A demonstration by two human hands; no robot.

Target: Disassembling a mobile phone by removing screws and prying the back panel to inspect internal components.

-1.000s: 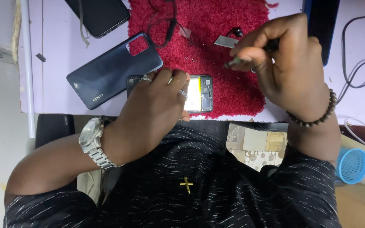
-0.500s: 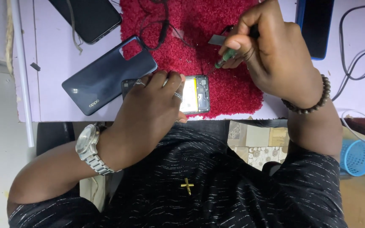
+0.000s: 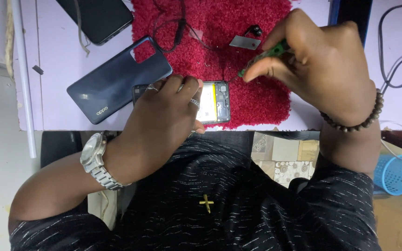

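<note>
left hand point(image 3: 164, 116) stayed clamped on opened phone point(image 3: 212, 102) | right hand point(image 3: 322, 60) pinched green screwdriver point(image 3: 261, 58), tip had come down near phone's top corner | back cover point(image 3: 117, 81) beside

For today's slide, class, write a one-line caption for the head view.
Left hand steadies an opened phone on a red mat while the right hand brings a green-handled tool to it.

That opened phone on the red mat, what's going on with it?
A person is working on the opened phone, which lies on a red mat at the table's near edge. The left hand holds it down, while the right hand pinches a green-handled screwdriver with its tip near the phone's upper corner. A dark blue back cover lies beside it, off the phone.
</note>
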